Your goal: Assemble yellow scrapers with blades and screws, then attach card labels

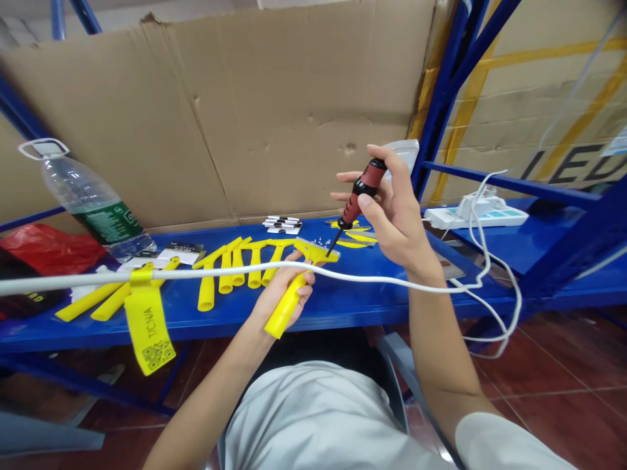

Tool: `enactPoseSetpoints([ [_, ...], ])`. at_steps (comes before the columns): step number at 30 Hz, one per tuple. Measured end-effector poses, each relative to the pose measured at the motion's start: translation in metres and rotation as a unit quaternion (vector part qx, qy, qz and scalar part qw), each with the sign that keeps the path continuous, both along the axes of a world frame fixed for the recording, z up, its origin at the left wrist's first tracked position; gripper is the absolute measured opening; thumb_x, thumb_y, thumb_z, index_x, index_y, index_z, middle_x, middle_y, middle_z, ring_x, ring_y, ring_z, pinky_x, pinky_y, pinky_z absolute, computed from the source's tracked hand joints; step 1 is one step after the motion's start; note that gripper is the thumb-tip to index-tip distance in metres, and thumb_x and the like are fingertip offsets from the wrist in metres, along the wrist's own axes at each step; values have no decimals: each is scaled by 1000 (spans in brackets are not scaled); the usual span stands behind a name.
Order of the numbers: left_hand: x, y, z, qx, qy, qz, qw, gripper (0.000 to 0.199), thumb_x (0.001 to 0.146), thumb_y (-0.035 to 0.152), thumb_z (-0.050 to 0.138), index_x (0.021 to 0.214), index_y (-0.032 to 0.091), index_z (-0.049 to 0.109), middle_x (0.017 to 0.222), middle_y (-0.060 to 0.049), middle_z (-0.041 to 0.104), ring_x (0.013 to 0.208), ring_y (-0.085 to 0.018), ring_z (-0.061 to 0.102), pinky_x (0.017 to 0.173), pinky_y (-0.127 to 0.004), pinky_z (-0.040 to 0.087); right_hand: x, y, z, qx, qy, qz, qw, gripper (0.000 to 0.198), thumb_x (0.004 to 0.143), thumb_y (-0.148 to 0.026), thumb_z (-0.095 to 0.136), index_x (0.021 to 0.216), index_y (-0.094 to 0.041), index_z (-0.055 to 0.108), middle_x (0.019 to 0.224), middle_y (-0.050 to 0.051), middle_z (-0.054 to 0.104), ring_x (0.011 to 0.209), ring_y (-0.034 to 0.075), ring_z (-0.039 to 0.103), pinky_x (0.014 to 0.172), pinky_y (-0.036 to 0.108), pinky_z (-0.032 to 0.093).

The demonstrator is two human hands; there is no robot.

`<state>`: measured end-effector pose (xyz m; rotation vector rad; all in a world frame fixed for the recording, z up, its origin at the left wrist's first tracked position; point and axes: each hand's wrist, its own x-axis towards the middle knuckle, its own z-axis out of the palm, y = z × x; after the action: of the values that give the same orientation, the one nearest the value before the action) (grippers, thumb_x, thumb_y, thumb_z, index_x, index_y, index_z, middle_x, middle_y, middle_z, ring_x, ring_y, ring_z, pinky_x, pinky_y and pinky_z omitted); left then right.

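My left hand point(279, 294) is closed around the handle of a yellow scraper point(287, 307), its wide head tilted up and away from me. My right hand point(399, 215) grips a red and black screwdriver point(360, 196) with the thumb and a fingertip on top, other fingers spread. The screwdriver's thin shaft slants down to the scraper head; whether the tip sits in a screw is too small to tell. Several more yellow scrapers point(206, 290) lie in a row left of my left hand. Beyond the head are small screws point(321, 241) and flat yellow parts point(360, 240).
A white cable point(382, 279) with a yellow tag point(148, 326) crosses in front of the blue shelf point(353, 300). A water bottle point(93, 196) and red bag point(49, 248) stand left. A power strip point(490, 217) lies right. Cardboard point(294, 117) closes off the back.
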<state>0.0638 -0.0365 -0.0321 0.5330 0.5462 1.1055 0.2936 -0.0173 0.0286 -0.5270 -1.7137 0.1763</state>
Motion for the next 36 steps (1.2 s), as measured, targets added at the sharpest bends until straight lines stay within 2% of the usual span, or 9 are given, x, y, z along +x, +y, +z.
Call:
enactPoseSetpoints([
  [2, 0, 0, 0, 4, 4, -3, 1000, 62, 99, -1, 68, 152, 29, 54, 136, -16, 72, 65, -6, 68, 46, -11, 45, -1, -1, 0, -6, -3, -1, 1000, 78, 106, -70, 68, 174, -50, 34, 152, 8, 69, 129, 34, 79, 106, 60, 74],
  [4, 0, 0, 1, 3, 6, -6, 1000, 57, 100, -1, 67, 150, 27, 56, 135, -16, 72, 65, -6, 67, 46, -11, 45, -2, -2, -1, -8, 4, -6, 1000, 81, 103, -69, 74, 173, -49, 38, 143, 8, 73, 119, 33, 81, 103, 60, 75],
  [8, 0, -2, 3, 3, 8, -7, 1000, 49, 104, -1, 62, 146, 24, 58, 128, -17, 73, 64, -6, 66, 45, -11, 45, -3, -2, -3, 5, 24, -28, 999, 82, 97, -76, 79, 166, -48, 48, 127, 6, 76, 111, 34, 84, 98, 64, 76],
  [12, 0, -1, 3, 0, 5, -1, 1000, 50, 104, -1, 62, 146, 25, 58, 124, -14, 73, 63, -6, 66, 45, -10, 45, -3, -3, -2, -8, 24, -17, 1000, 79, 102, -77, 72, 169, -49, 42, 129, 7, 78, 111, 34, 84, 98, 61, 77],
  [18, -1, 0, 1, -3, 4, -1, 1000, 45, 105, 0, 64, 142, 25, 57, 127, -15, 74, 63, -6, 66, 45, -11, 47, -3, -8, 3, -40, -10, 42, 998, 79, 108, -71, 66, 175, -46, 32, 142, 9, 76, 130, 33, 79, 107, 54, 74],
  [21, -1, 0, 2, -4, 3, 1, 1000, 43, 106, 0, 61, 141, 23, 57, 128, -16, 75, 62, -6, 66, 45, -10, 46, -2, -5, 2, -44, -20, 50, 998, 84, 107, -72, 67, 177, -45, 30, 142, 9, 75, 125, 32, 81, 105, 54, 75],
  [28, 0, 0, 5, -5, 7, -5, 1000, 46, 107, -2, 56, 145, 22, 58, 128, -17, 76, 61, -6, 65, 44, -10, 45, 4, 5, -3, -37, -1, 5, 999, 91, 99, -74, 78, 174, -43, 36, 125, 8, 78, 110, 31, 84, 98, 54, 75],
  [33, 1, -2, 6, -16, 14, -1, 1000, 41, 108, -3, 53, 142, 21, 59, 119, -16, 73, 64, -7, 67, 44, -10, 45, 6, 9, -4, -6, -16, -32, 999, 101, 89, -79, 86, 173, -49, 37, 125, 5, 72, 109, 33, 84, 92, 54, 76],
  [36, 1, -2, 6, -13, 17, -1, 1000, 42, 108, -2, 54, 142, 21, 61, 116, -13, 71, 66, -8, 69, 44, -10, 45, 5, 10, -4, 4, -7, -50, 999, 99, 89, -79, 86, 171, -50, 38, 126, 4, 71, 105, 30, 83, 88, 51, 76],
])
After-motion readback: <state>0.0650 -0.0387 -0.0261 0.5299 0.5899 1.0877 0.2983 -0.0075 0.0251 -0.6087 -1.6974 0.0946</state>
